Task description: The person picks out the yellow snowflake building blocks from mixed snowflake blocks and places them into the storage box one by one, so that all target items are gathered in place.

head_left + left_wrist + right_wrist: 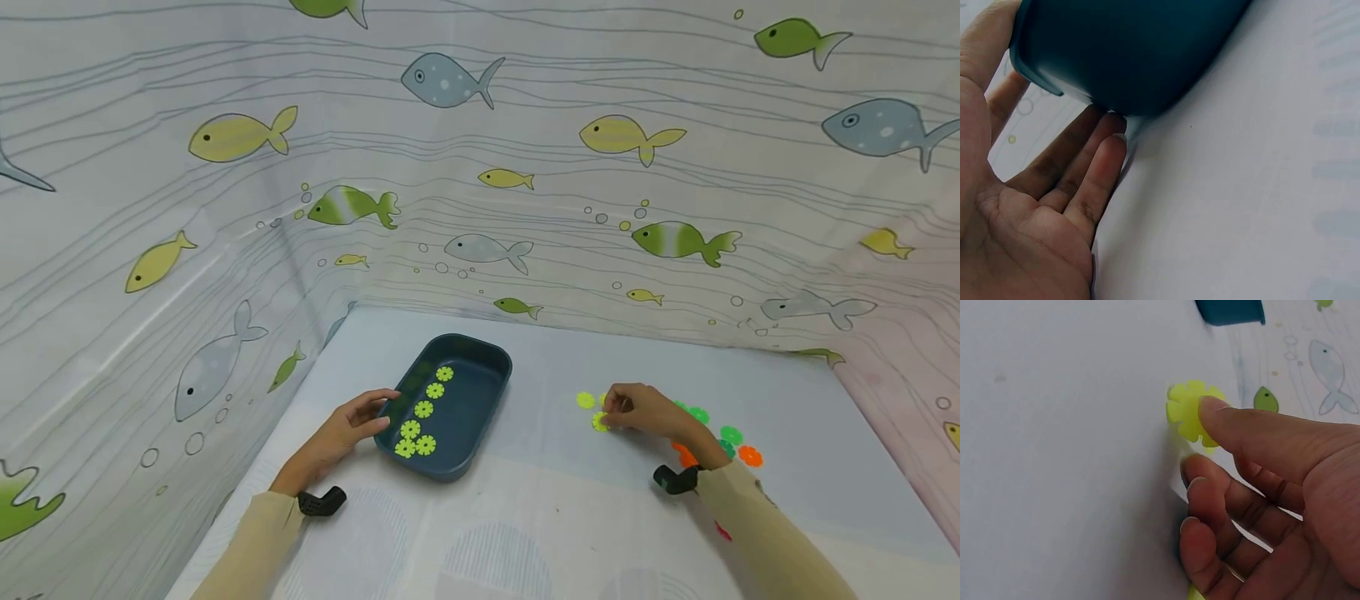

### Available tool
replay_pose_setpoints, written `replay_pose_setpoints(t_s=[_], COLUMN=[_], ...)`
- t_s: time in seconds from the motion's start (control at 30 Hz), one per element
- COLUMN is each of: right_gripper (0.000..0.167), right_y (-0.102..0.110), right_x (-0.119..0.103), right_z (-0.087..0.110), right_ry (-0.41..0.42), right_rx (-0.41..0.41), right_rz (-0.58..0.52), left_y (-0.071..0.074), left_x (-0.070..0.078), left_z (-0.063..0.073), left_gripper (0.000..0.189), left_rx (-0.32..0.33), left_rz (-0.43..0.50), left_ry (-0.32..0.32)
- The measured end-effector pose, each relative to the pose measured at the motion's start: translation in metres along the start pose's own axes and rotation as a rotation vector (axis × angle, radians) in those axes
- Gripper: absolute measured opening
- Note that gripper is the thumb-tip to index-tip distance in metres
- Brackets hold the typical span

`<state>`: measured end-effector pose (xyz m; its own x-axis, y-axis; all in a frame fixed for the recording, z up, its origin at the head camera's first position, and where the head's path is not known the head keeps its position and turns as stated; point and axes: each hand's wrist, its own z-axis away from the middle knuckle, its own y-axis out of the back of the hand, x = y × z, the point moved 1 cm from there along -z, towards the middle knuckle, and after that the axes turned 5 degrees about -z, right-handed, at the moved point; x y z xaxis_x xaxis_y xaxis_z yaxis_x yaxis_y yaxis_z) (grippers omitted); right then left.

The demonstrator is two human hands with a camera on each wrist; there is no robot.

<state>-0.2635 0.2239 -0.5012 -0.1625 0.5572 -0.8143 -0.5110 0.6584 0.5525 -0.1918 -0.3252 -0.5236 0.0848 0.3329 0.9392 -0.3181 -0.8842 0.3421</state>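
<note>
While a notched, flat yellow flower disc is pinched in the right hand, a smooth, round-cornered dark-blue tray is touched by the left hand, fingers loosely extended.

Ahead of me: white printed sheeting, turning a corner at my left and running along that side. Print: thin wavy lines, outlined bubbles, yellow fish, grey-blue fish, green fish. The right-hand panel reads pinkish. The whitish counter before me reaches the sheeting at its far edge; pale striped circles show nearest me. Light soft; counter bluish grey farther off, paler close by.
</note>
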Motion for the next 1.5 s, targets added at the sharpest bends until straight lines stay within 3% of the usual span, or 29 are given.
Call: replay_pose_setpoints(t_s=[0.17, 0.43, 1.17, 1.5], right_gripper=[0.021, 0.014, 0.026, 0.02], right_y=[0.0, 0.0, 0.011, 0.018], right_x=[0.002, 0.0, -0.016, -0.028], right_z=[0.001, 0.0, -0.003, -0.004], right_ry=[0.008, 0.008, 0.035, 0.084], right_rx=[-0.008, -0.002, 0.052, 0.051], right_rz=[-0.059, -0.058, -0.108, -0.114], left_y=[0.0, 0.0, -0.001, -0.001], left_x=[0.0, 0.001, 0.002, 0.003], left_z=[0.0, 0.0, 0.001, 0.002], left_gripper=[0.049, 0.05, 0.048, 0.049], left_rx=[-0.002, 0.0, 0.002, 0.005], left_rz=[-0.006, 0.007, 0.005, -0.004], left_ry=[0.009, 0.021, 0.017, 0.006])
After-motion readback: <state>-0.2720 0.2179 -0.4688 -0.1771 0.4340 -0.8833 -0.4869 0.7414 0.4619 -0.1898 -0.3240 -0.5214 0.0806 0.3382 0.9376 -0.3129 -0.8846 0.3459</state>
